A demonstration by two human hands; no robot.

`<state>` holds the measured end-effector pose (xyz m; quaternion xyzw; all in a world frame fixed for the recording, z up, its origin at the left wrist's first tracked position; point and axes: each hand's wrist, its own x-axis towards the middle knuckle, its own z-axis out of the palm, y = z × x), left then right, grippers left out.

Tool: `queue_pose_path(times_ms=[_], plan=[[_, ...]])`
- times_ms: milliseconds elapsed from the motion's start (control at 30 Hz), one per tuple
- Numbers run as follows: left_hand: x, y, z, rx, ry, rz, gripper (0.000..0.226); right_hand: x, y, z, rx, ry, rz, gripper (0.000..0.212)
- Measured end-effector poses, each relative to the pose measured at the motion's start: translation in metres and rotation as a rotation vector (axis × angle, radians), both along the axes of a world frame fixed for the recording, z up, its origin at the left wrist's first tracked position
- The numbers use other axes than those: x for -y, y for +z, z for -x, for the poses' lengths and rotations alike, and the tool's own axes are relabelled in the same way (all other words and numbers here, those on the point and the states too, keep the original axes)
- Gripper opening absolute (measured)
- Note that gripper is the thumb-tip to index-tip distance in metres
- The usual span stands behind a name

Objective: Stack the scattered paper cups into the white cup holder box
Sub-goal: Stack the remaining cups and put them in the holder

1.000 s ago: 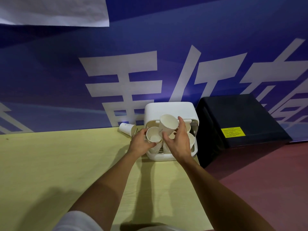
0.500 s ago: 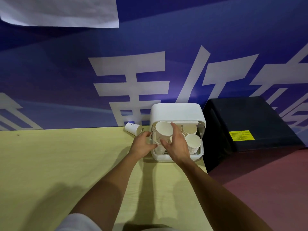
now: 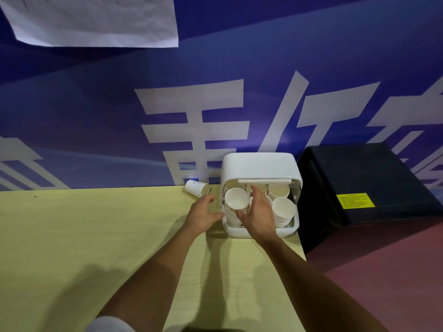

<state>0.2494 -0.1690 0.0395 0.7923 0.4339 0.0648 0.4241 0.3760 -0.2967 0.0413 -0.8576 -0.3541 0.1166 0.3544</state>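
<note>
The white cup holder box (image 3: 261,167) stands at the table's far right edge, its front open. Inside are three stacks of white paper cups: front left (image 3: 236,202), front right (image 3: 284,208) and back right (image 3: 279,192). My right hand (image 3: 258,213) grips the top cup of the front left stack, thumb at its near rim and fingers along its right side. My left hand (image 3: 203,213) holds nothing; its thumb touches the box's left wall and its fingers are loosely curled. One loose paper cup (image 3: 197,188) lies on its side just behind my left hand.
The yellow table (image 3: 96,236) ends just right of the box. A black cabinet (image 3: 364,183) stands close against that edge. A blue banner wall (image 3: 215,104) rises right behind the table, with red floor (image 3: 383,271) at the lower right.
My right hand has lowered its cup from above the box onto the front left stack. My left hand has let go of its cup and drawn back to the box's left side.
</note>
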Motion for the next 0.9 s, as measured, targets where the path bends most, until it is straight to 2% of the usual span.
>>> queue_pose_path(times_ms=[200,500,900], plan=[[-0.003,0.000,0.000,-0.007,0.005,-0.014,0.067,-0.002,-0.004,-0.003,0.107,0.044,0.125,0.065],[-0.009,-0.003,0.002,-0.027,0.003,-0.022,0.064,-0.008,-0.010,-0.010,0.262,0.086,0.288,0.055],[-0.012,-0.012,0.005,-0.042,0.019,-0.002,0.066,-0.012,-0.012,-0.015,0.214,0.098,0.326,0.056]])
